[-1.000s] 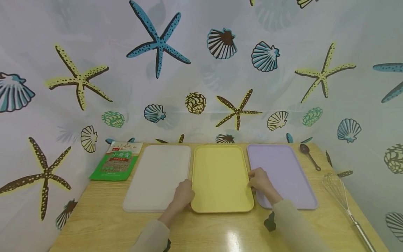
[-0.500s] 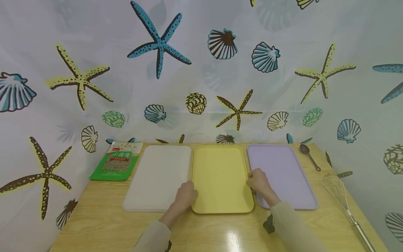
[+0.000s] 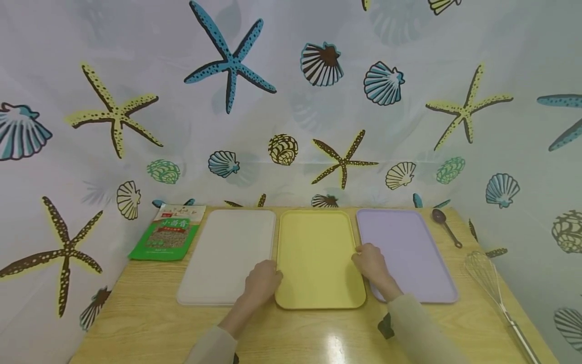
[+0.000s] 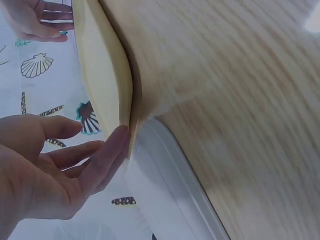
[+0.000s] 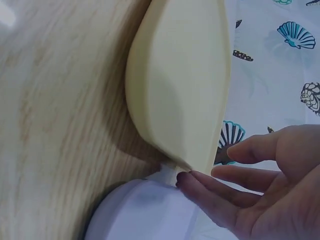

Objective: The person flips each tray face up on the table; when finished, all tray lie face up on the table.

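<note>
Loosely extended fingers [image 4: 102, 157] of the left hand [image 3: 262, 280] touched the yellow tray [image 3: 316, 258] at its left edge, and the right hand [image 3: 372, 262], fingers likewise outstretched, touched its right edge. The tray lay on the desk [image 3: 282, 336] between a white tray [image 3: 229, 250] at left and a purple tray [image 3: 404, 245] at right. Farther out lay a green packet [image 3: 167, 238] far left, a spoon [image 3: 439, 216] far right, and a whisk [image 3: 510, 319] nearer right.

R hand [image 3: 372, 264] shifted a bit L & nearer the person vs 1 s ago, fingertips now overlapping more of the shallow yellow rectangular tray's [image 3: 318, 263] R rim in head view; pale beige R sleeve [image 3: 423, 328] moved w/ it. L hand [image 3: 263, 278] slightly further L vs 0.5 s ago, pale beige L sleeve [image 3: 212, 349] lower.
</note>
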`<state>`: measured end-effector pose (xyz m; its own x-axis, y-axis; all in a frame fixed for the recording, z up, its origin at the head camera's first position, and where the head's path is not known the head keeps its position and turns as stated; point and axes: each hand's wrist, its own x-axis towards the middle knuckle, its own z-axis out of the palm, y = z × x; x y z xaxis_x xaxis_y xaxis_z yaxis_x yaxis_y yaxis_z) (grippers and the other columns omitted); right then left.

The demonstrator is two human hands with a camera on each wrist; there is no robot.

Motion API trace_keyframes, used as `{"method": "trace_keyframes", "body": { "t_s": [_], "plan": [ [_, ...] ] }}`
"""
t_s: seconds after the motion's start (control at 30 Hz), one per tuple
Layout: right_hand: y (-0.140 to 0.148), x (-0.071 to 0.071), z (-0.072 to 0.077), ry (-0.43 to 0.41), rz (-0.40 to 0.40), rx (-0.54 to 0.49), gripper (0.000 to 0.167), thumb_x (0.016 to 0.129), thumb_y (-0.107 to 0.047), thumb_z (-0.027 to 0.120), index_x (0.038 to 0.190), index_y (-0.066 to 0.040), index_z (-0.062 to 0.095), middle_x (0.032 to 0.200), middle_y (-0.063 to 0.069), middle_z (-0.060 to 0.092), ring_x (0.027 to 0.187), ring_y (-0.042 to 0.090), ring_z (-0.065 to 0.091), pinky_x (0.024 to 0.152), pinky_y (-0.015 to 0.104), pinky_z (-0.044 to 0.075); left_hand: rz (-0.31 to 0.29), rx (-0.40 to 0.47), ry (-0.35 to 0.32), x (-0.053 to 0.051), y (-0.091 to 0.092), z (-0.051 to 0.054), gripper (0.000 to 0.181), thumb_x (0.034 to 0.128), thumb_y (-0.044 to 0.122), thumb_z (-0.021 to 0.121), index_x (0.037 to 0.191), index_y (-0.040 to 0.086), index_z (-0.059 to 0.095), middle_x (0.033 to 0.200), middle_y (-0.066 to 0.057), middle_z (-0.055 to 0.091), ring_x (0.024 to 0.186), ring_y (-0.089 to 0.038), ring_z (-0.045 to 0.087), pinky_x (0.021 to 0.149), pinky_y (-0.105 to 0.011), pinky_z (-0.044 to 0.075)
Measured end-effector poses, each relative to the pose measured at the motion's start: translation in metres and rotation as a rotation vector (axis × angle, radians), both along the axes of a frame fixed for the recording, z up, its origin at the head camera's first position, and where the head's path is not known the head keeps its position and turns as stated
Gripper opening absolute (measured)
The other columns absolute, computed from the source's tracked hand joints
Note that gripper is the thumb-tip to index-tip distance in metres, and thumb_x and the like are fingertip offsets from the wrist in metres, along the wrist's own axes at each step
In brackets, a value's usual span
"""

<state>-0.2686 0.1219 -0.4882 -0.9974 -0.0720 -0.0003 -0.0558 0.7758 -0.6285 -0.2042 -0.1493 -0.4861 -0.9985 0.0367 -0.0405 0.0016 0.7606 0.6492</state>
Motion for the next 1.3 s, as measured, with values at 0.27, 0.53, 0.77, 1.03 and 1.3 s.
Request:
{"method": "trace_keyframes", "body": {
  "t_s": [0.27,0.53,0.77,1.03,1.3],
  "plan": [
    [-0.017,0.006,-0.003,0.019,0.014,0.082,0.036,0.090,-0.012,0.053,0.120,0.004,0.064,0.118,0.021,0.065,0.060,0.017,0.056,0.047,0.030,0.048,0.058,-0.051,0.052,-0.003,-0.039,0.007,0.040,0.0949,0.012,0.050,0.128,-0.011,0.053,0.107,-0.023,0.064,0.086,-0.032,0.065,0.071,-0.043,0.057],
    [-0.048,0.015,-0.014,0.057,0.131,-0.010,0.040,0.091,-0.008,0.052,0.125,0.014,0.054,0.061,0.005,0.056,0.035,0.002,0.024,0.032,0.013,0.021,0.102,-0.156,0.054,-0.001,-0.114,-0.006,0.047,0.0988,0.014,0.043,0.136,-0.015,0.040,0.132,-0.036,0.047,0.122,-0.051,0.044,0.100,-0.058,0.040],
    [-0.076,0.014,-0.015,0.043,0.152,0.007,0.046,0.092,-0.009,0.053,0.133,0.012,0.047,0.049,-0.005,0.036,0.035,0.003,0.023,0.032,0.014,0.021,0.106,-0.205,0.064,0.002,-0.158,-0.020,0.051,0.0988,0.014,0.043,0.136,-0.019,0.035,0.136,-0.039,0.039,0.127,-0.055,0.034,0.105,-0.062,0.030],
    [-0.121,0.014,-0.006,0.064,0.208,0.054,0.047,0.091,-0.007,0.053,0.134,0.012,0.047,0.078,0.016,0.063,0.041,0.007,0.030,0.033,0.016,0.025,0.114,-0.242,0.067,0.002,-0.183,-0.025,0.052,0.0977,0.013,0.046,0.135,-0.021,0.034,0.134,-0.042,0.039,0.125,-0.056,0.035,0.104,-0.063,0.031],
    [-0.168,0.018,0.002,0.142,0.311,0.085,0.036,0.091,-0.004,0.055,0.123,0.012,0.055,0.078,0.014,0.063,0.049,0.008,0.035,0.034,0.014,0.027,0.093,-0.269,0.021,0.001,-0.181,-0.012,0.052,0.0972,0.014,0.045,0.133,-0.023,0.035,0.134,-0.043,0.038,0.125,-0.057,0.034,0.104,-0.063,0.032]
  ]
}}
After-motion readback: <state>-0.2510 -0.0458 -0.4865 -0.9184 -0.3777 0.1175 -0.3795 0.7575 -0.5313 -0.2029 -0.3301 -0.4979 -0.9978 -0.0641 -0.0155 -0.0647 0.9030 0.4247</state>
